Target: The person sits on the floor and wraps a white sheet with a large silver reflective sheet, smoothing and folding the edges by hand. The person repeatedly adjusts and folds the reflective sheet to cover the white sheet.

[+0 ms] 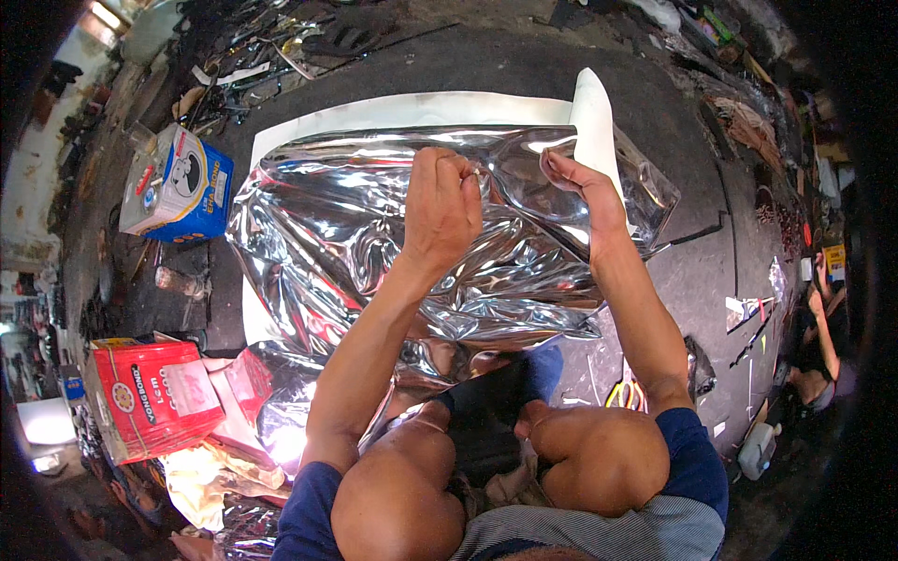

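A large crumpled sheet of shiny silver film [327, 220] is spread in front of me over a white sheet [374, 110]. My left hand [441, 201] is closed in a fist above the middle of the film, pinching a fold of it; its fingertips are partly hidden. To its right, my right hand [591, 192] has thumb and fingers curled together on the film, near the white sheet's rolled-up corner [591, 117]. Between the two hands the film forms a smooth raised fold. Its near edge reaches toward my bent knees.
A blue and white tin [182, 187] stands at the left, with a jar [182, 282] below it. Nearer is a red tin [154, 397]. Scissors [627, 391] with yellow handles lie by my right knee. Scraps line the far floor. Another person's arm [823, 332] shows at far right.
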Demonstrator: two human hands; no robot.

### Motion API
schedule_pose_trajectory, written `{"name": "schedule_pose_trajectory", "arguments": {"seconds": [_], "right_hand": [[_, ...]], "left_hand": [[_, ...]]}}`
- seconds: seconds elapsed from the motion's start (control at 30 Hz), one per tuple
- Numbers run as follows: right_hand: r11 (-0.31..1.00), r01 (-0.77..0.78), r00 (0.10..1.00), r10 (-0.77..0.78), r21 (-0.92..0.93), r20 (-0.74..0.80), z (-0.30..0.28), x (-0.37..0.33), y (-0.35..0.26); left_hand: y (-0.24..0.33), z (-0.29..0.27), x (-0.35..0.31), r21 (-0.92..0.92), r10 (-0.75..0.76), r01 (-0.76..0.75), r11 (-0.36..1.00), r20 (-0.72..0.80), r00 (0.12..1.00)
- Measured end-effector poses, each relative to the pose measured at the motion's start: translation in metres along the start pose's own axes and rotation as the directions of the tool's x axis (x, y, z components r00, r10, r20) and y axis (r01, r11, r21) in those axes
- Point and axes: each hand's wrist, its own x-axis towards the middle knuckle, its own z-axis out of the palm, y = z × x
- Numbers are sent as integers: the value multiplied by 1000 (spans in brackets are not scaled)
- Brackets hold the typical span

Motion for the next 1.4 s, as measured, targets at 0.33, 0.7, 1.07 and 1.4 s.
{"name": "schedule_pose_trajectory", "arguments": {"seconds": [0.33,0.7,1.07,1.4], "right_hand": [[999,29,999,-29,-14,-14,-16,17,9],[999,-1,1000,0,36,23,5,-1,4],[985,-119,993,119,125,4,23,-35,-5],[936,-86,996,86,342,16,64,-86,-18]], "left_hand": [[1,-1,-4,-92,-28,26,995,-20,999],[15,1,-8,-279,-256,200,939,-179,950],[18,-14,2,81,52,-28,996,-309,950],[7,-36,48,437,453,-341,832,-182,873]]}}
